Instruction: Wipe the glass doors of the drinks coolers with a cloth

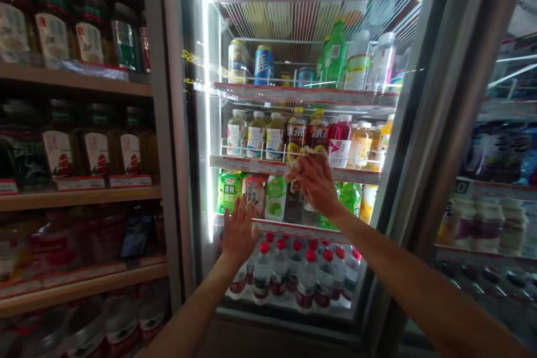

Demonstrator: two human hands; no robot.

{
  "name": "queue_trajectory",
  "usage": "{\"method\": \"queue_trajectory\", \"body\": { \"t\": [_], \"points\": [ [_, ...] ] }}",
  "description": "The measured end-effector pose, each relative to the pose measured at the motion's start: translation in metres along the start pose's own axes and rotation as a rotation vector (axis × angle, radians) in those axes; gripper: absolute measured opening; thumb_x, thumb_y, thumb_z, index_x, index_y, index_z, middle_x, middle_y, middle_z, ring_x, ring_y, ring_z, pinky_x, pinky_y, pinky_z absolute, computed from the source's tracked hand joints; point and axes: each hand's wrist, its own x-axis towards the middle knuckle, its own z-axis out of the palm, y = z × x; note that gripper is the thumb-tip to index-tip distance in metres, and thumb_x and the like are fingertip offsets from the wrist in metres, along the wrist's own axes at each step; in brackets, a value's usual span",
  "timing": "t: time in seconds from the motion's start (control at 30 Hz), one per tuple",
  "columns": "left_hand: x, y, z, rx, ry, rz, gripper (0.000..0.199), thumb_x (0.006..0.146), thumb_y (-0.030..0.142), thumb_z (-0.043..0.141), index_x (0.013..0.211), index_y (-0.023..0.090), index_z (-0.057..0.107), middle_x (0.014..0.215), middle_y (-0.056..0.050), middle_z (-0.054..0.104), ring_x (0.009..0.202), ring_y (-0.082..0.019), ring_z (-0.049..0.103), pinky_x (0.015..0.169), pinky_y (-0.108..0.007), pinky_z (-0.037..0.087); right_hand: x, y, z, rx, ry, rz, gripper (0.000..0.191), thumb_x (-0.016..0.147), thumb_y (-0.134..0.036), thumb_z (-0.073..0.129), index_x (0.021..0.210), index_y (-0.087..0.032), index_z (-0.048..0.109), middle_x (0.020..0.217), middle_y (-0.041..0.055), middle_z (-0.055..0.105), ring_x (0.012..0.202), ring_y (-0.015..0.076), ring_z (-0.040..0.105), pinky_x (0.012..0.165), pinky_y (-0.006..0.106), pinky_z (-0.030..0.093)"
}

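Observation:
A lit drinks fridge with a glass door (289, 201) fills the middle of the view. My left hand (240, 232) lies open with fingers pointing up, apparently flat on the glass, in front of the lower drink shelf. Higher and to the right, my right hand (315, 179) is pressed over a crumpled pale cloth (293, 175) against the door. Behind it stand brown tea bottles (296, 130) with yellow caps. Green drink cartons (230, 190) show between and beside the hands. My right palm hides part of the cloth.
Wooden shelves (84, 197) with dark bottles stand on the left. Along the right runs a metal door frame (457, 106), with another fridge section beyond it. Red-capped water bottles (308, 274) fill the fridge bottom. Cans (263, 64) stand on an upper shelf.

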Motion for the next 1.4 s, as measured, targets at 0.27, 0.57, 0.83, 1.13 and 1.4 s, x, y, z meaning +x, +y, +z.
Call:
{"method": "queue_trajectory", "body": {
  "t": [0.27, 0.57, 0.83, 1.13, 1.4],
  "points": [
    [-0.01, -0.022, -0.005, 0.045, -0.06, -0.036, 0.055, 0.078, 0.02, 0.049, 0.133, 0.012, 0.042, 0.145, -0.016, 0.034, 0.136, -0.029, 0.028, 0.109, -0.051, 0.027, -0.022, -0.05, 0.025, 0.107, -0.088, -0.399, 0.028, 0.086, -0.023, 0.051, 0.112, -0.023, 0.06, 0.132, 0.0027, 0.054, 0.125, 0.019, 0.043, 0.115, 0.048, 0.015],
    [-0.016, -0.051, -0.005, 0.093, -0.061, -0.063, 0.053, 0.081, 0.021, 0.046, 0.133, 0.011, 0.041, 0.146, -0.016, 0.033, 0.136, -0.029, 0.028, 0.108, -0.053, 0.026, 0.016, -0.066, 0.035, 0.059, -0.006, -0.12, 0.03, 0.087, -0.024, 0.05, 0.115, -0.024, 0.059, 0.138, 0.0062, 0.047, 0.132, 0.0236, 0.035, 0.114, 0.052, 0.012],
    [-0.025, -0.079, -0.01, 0.139, -0.085, -0.097, 0.055, 0.078, 0.017, 0.047, 0.133, 0.01, 0.04, 0.145, -0.017, 0.034, 0.136, -0.029, 0.029, 0.108, -0.051, 0.028, 0.021, -0.105, 0.059, 0.158, -0.013, -0.272, 0.029, 0.087, -0.024, 0.05, 0.114, -0.021, 0.059, 0.135, 0.0045, 0.051, 0.127, 0.0217, 0.042, 0.114, 0.05, 0.019],
    [-0.033, -0.116, -0.02, 0.19, -0.092, -0.141, 0.057, 0.077, 0.016, 0.045, 0.133, 0.01, 0.04, 0.145, -0.018, 0.034, 0.135, -0.03, 0.031, 0.106, -0.052, 0.03, 0.03, -0.155, 0.086, 0.272, -0.055, -0.513, 0.027, 0.088, -0.022, 0.047, 0.111, -0.018, 0.06, 0.127, 0.0049, 0.058, 0.118, 0.0197, 0.05, 0.11, 0.046, 0.031],
    [-0.031, -0.142, -0.033, 0.19, -0.05, -0.18, 0.058, 0.077, 0.019, 0.043, 0.135, 0.01, 0.037, 0.145, -0.018, 0.034, 0.134, -0.031, 0.031, 0.107, -0.054, 0.028, 0.104, -0.18, 0.109, 0.272, 0.026, -0.254, 0.033, 0.089, -0.019, 0.044, 0.12, -0.014, 0.054, 0.135, 0.0098, 0.049, 0.129, 0.0261, 0.038, 0.11, 0.054, 0.029]
  ]
}}
